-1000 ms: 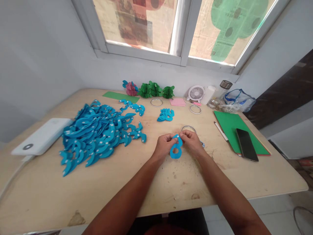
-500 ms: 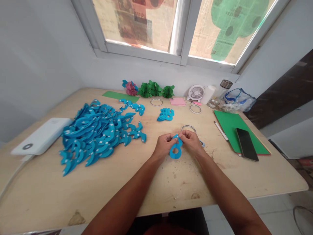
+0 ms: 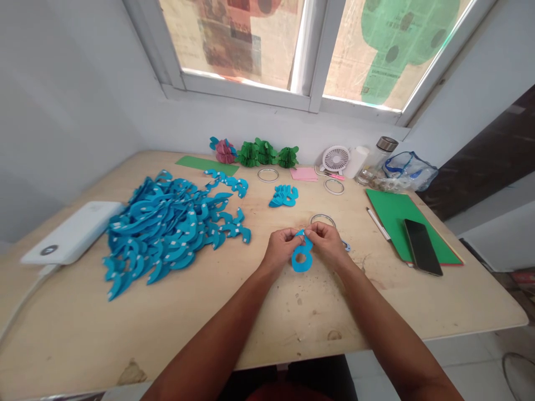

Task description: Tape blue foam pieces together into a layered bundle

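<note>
Between my two hands is a blue paper cutout point(image 3: 302, 262) with a round hole in its lower loop. My left hand point(image 3: 284, 245) pinches its upper left part, and my right hand point(image 3: 324, 239) pinches the upper right edge close by. The fingertips nearly meet and hide part of the paper's top. Just behind my right hand lies a ring-shaped roll of tape point(image 3: 322, 216), partly covered. A small blue-grey object point(image 3: 346, 245) peeks out beside that hand, too hidden to name. Farther back sits a small stack of similar blue cutouts point(image 3: 284, 196).
A big heap of blue paper pieces with white squares point(image 3: 163, 223) covers the left, beside a white power bank point(image 3: 73, 231). Green paper point(image 3: 388, 223), a phone point(image 3: 422, 247) and a pen point(image 3: 378, 224) lie right. Paper ornaments point(image 3: 264, 152) and a fan point(image 3: 335, 159) line the wall.
The lower loop of the blue cutout has swung slightly, its hole now facing me more fully. Both hands keep their pinch in nearly the same place.
</note>
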{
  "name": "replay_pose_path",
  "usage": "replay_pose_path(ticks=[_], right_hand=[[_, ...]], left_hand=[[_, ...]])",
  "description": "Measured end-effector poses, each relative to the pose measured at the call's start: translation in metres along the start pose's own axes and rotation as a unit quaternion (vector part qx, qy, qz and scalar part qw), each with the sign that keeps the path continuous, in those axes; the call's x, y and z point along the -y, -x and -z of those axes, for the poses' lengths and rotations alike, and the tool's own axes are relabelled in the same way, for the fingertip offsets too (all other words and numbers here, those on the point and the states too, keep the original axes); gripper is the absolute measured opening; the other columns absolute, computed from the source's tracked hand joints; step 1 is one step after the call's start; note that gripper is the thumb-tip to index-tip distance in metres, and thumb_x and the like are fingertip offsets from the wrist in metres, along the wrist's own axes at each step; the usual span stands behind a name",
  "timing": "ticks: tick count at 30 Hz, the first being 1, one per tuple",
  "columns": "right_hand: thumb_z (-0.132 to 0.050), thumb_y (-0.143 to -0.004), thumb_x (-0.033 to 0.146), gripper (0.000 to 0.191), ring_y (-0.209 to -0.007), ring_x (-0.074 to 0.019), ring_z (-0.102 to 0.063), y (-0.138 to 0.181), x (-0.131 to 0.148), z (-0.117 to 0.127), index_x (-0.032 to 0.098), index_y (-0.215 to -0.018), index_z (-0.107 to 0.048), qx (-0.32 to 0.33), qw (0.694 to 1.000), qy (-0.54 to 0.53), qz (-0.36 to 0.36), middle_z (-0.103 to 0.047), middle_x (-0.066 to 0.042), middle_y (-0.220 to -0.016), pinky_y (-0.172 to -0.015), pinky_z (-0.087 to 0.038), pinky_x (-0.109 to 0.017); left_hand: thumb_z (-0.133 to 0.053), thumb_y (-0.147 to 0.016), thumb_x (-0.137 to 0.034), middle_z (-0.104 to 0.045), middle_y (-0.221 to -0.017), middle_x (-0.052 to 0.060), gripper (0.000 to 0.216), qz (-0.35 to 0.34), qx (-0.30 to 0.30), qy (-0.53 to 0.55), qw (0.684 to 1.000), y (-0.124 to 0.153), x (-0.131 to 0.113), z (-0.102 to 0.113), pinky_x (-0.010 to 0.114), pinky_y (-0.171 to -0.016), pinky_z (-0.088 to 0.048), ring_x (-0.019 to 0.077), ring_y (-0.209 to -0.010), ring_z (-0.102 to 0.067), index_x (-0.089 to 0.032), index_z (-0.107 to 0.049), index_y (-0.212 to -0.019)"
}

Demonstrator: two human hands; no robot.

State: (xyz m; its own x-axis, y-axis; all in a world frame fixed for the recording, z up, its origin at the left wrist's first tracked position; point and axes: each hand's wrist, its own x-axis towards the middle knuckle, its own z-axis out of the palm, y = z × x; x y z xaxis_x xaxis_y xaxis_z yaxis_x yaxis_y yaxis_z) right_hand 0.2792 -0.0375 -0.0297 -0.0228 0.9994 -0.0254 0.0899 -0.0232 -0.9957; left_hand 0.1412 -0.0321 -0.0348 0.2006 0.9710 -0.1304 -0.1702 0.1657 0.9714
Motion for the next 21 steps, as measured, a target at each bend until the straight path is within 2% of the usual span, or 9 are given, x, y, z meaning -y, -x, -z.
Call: replay_pose_path(ticks=[8, 14, 18, 20, 21], right_hand=[[-0.057, -0.071, 0.03, 0.012, -0.052, -0.0109, -0.045, -0.001, -0.009, 0.002, 0.019, -0.068, -0.056, -0.055, 0.983, 0.16, 0.068, -0.054, 0.001, -0.059, -0.05, -0.036, -0.024], [-0.052, -0.076, 0.035, 0.02, -0.057, -0.0112, -0.048, 0.0, 0.004, 0.009, 0.017, -0.069, -0.057, -0.046, 0.988, 0.124, 0.085, -0.054, 0.001, -0.061, -0.055, -0.038, -0.023], [-0.049, -0.077, 0.037, 0.023, -0.059, -0.0125, -0.051, -0.006, 0.005, 0.029, 0.016, -0.073, -0.059, -0.153, 0.977, 0.124, 0.079, -0.057, 0.0, -0.063, -0.056, -0.039, -0.023], [-0.05, -0.076, 0.036, 0.023, -0.058, -0.0128, -0.051, -0.008, 0.002, 0.039, 0.016, -0.072, -0.06, -0.193, 0.958, 0.199, 0.069, -0.058, 0.0, -0.063, -0.057, -0.038, -0.024], [-0.051, -0.076, 0.035, 0.022, -0.059, -0.0131, -0.052, -0.009, 0.001, 0.043, 0.016, -0.072, -0.061, -0.188, 0.948, 0.251, 0.061, -0.059, 0.0, -0.063, -0.058, -0.038, -0.024]], left_hand=[[-0.067, -0.058, -0.026, -0.056, -0.051, -0.001, 0.014, 0.019, 0.012, 0.007, 1.0, 0.0, 0.002, 0.0, 0.019, -0.042, -0.037, 0.008, -0.044, -0.047, -0.014, -0.062, -0.058], [-0.068, -0.059, -0.03, -0.05, -0.047, -0.004, 0.021, 0.047, 0.045, 0.016, 0.998, 0.005, -0.003, -0.001, 0.019, -0.04, -0.037, 0.0074, -0.041, -0.046, -0.013, -0.057, -0.057], [-0.067, -0.06, -0.028, -0.051, -0.047, -0.003, 0.019, 0.038, 0.03, 0.011, 0.999, 0.005, -0.004, -0.001, 0.019, -0.041, -0.036, 0.0069, -0.041, -0.045, -0.013, -0.056, -0.057], [-0.065, -0.061, -0.028, -0.054, -0.05, -0.002, 0.017, 0.038, 0.022, 0.005, 0.999, 0.004, -0.002, 0.0, 0.019, -0.041, -0.036, 0.0069, -0.042, -0.046, -0.013, -0.058, -0.058], [-0.065, -0.061, -0.028, -0.055, -0.051, -0.002, 0.017, 0.038, 0.018, 0.001, 0.999, 0.004, -0.001, 0.0, 0.019, -0.041, -0.035, 0.0067, -0.041, -0.046, -0.013, -0.058, -0.059]])
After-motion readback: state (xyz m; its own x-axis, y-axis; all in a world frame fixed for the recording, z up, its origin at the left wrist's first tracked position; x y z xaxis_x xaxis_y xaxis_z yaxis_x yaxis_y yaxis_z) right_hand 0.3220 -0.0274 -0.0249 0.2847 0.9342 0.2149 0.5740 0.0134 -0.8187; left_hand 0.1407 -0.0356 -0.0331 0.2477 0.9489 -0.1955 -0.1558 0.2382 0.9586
